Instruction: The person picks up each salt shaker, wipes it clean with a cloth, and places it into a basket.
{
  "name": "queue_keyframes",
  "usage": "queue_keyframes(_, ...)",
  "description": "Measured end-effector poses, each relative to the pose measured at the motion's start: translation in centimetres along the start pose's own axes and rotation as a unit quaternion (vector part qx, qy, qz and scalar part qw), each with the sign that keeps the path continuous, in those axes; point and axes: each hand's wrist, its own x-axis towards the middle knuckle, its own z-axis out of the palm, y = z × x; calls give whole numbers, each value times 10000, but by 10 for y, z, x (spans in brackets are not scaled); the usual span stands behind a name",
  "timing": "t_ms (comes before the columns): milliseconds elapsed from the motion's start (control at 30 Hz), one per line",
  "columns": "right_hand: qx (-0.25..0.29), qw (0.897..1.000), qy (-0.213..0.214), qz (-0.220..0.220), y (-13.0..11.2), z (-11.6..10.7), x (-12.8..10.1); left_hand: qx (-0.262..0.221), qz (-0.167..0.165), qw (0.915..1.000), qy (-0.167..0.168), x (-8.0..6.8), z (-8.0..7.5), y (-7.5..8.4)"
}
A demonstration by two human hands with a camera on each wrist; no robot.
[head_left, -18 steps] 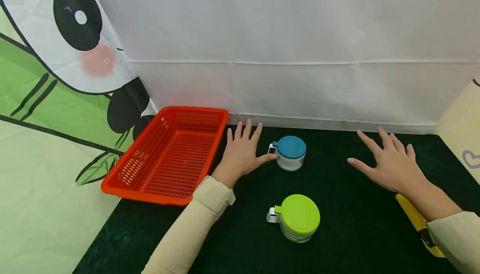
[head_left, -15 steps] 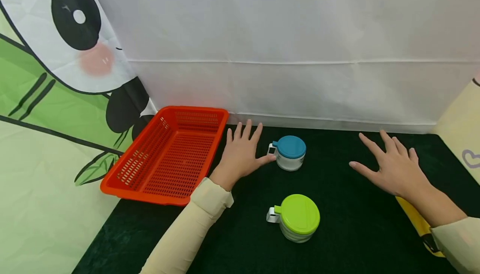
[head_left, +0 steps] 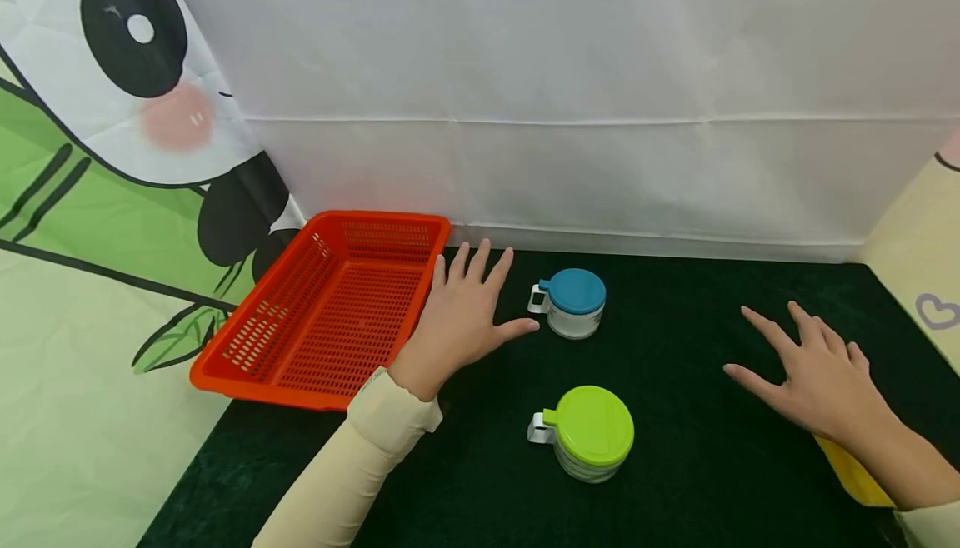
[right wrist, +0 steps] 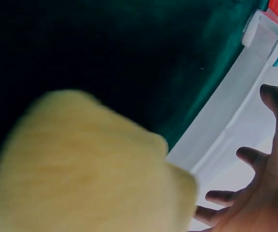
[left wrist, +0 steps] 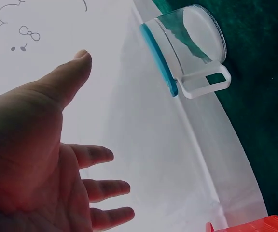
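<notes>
A clear jar with a blue lid and white handle (head_left: 576, 302) stands upright on the dark green cloth, just right of my left hand (head_left: 461, 315). That hand has its fingers spread, holds nothing, and appears apart from the jar in the left wrist view, where the handle (left wrist: 207, 83) faces it. Nearer to me stands a second jar with a lime green lid (head_left: 594, 431). On the right, my right hand (head_left: 817, 381) hovers with spread fingers and nothing in it. Partly hidden beneath its wrist lies a yellow, soft-looking thing (head_left: 855, 475), which looks large and blurred in the right wrist view.
A red perforated plastic basket (head_left: 330, 323) lies left of my left hand, with nothing in it. White sheeting (head_left: 570, 115) hangs behind the table. Printed cartoon sheets (head_left: 90, 281) border the left side, and a cream sheet (head_left: 915, 281) edges the right.
My right hand has drawn back toward me and to the right. The left hand has shifted slightly left, its thumb now farther from the blue-lidded jar's handle. Both jars and the basket stay put.
</notes>
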Motion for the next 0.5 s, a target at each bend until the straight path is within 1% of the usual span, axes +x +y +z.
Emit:
queue_keyframes(200, -2, 9995, -126, 277, 14, 3, -12, -200, 65, 9998, -45, -7, -5, -3)
queue_keyframes(367, -38, 9982, -241, 545, 26, 6, -20, -208, 155, 9997, 2, -14, -9, -3)
queue_keyframes(500, -65, 9972, -400, 631, 33, 9, -25, -198, 204, 9996, 74, -20, -11, -4)
